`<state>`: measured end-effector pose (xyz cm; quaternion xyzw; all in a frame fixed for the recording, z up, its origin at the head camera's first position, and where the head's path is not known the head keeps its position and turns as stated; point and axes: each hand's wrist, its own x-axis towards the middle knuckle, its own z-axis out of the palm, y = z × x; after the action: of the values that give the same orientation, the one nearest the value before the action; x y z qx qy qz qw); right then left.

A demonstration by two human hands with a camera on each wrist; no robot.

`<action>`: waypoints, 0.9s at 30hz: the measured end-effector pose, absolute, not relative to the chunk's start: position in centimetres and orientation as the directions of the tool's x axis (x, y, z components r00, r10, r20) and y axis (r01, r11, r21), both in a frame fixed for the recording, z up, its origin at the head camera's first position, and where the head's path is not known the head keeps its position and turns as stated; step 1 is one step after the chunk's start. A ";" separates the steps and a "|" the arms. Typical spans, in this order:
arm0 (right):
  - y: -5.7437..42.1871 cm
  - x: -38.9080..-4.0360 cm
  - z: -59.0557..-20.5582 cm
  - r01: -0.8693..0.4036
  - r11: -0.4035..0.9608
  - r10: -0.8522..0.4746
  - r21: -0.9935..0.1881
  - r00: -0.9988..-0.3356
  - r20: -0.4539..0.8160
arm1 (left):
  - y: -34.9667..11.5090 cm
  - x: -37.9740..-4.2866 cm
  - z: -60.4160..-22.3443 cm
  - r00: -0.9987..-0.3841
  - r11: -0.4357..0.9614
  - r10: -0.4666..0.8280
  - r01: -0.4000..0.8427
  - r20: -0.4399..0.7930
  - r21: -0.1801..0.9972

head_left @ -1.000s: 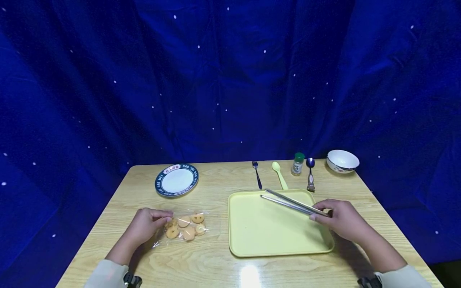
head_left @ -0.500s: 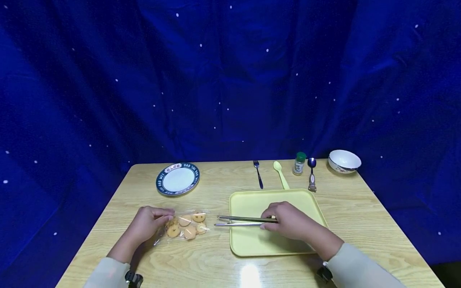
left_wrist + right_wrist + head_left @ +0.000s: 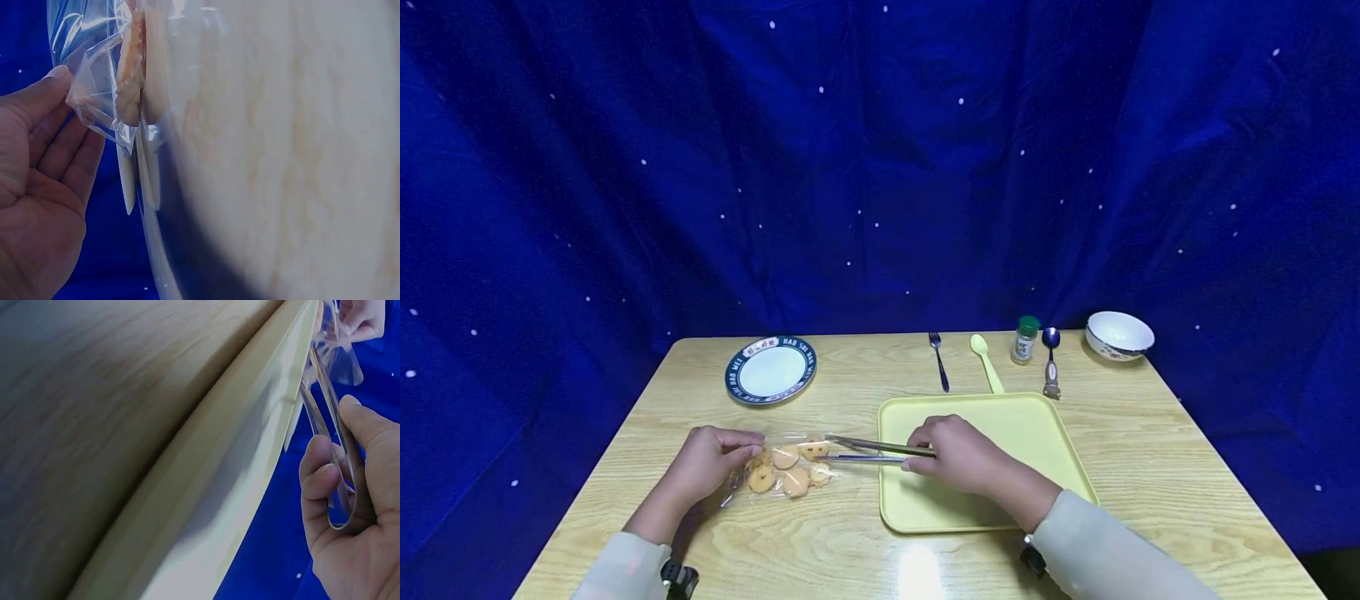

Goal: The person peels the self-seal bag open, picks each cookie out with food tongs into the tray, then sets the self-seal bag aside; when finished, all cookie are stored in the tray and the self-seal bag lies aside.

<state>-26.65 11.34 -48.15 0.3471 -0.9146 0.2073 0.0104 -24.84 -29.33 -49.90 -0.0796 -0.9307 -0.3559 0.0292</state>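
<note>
A clear plastic bag (image 3: 94,56) with several round cookies (image 3: 795,482) inside lies on the left half of the table. My left hand (image 3: 707,462) pinches the bag's left edge between thumb and fingertips, as the left wrist view shows. My right hand (image 3: 955,450) holds metal tongs (image 3: 350,444), thumb on one arm and fingers on the other. The tongs point left with their arms spread; their tips overlap the bag's right end at the upper right cookie in the head view. Under the right hand is a pale yellow tray (image 3: 895,508).
Behind the bag stands a blue-rimmed plate (image 3: 771,371). Along the back right are a fork (image 3: 939,363), a yellow spoon (image 3: 987,363), a green-capped shaker jar (image 3: 1024,340), a metal spoon (image 3: 1051,362) and a white bowl (image 3: 1118,335). A blue curtain (image 3: 880,167) hangs behind the table.
My right hand has carried the tongs left from the tray's right side, turning them so the tips reach the cookie bag. My left hand stays at the bag's edge.
</note>
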 end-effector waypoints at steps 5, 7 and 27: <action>10.0 -26.4 -47.6 -0.618 0.713 -0.613 -0.331 -0.779 0.135 | -29.2 -24.8 -49.8 -0.986 0.735 0.123 0.167 0.113 0.658; 9.6 -26.3 -47.4 -0.608 0.730 -0.605 -0.310 -0.787 0.119 | -29.2 -24.8 -49.8 -0.986 0.737 0.118 0.164 0.114 0.655; 9.5 -25.6 -47.5 -0.619 0.735 -0.590 -0.277 -0.785 0.190 | -29.3 -24.7 -49.7 -0.987 0.740 0.118 0.163 0.113 0.652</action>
<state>-25.63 9.46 -47.51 0.3248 -0.9303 0.1644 0.0445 -24.71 -29.35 -49.66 -0.0753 -0.9323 -0.3523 0.0320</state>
